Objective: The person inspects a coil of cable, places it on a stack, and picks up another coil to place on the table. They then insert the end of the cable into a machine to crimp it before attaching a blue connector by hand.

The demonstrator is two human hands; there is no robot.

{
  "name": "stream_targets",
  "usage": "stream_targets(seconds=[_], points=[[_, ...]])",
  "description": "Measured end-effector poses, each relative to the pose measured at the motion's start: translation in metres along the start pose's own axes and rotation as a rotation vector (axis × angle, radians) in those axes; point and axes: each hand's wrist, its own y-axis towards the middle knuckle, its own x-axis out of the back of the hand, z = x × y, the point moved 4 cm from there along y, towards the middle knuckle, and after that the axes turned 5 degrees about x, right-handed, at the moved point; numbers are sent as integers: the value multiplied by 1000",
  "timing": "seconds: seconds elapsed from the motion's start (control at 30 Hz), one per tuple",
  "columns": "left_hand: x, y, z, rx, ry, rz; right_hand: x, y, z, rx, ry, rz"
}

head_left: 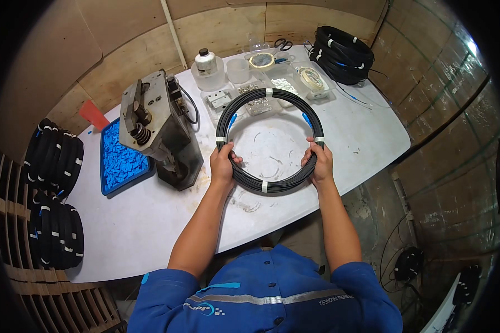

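Note:
A coil of black cable (283, 187) is held up over the white table (366, 139), bound with white bands at its top, bottom and both sides. Two blue connectors (233, 119) show on the inner side of the ring, one at the left and one at the right. My left hand (225, 162) is closed round the coil's lower left side, just under a white band. On the lower right side, my right hand (319, 160) grips the same coil with its fingers curled inside the ring.
A metal press (160, 111) stands left, beside a blue tray (112, 191) of small blue pieces. Clear bins (255, 100) with metal parts, tape and a bottle (206, 62) line the back. More coils lie back right (341, 54) and far left (55, 158).

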Motion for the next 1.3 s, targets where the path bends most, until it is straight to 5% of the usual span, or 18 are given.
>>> stream_targets(seconds=[1.3], points=[[-3,-5,-4,-57,44,16,-2,-1,3,4,-9,-15]])
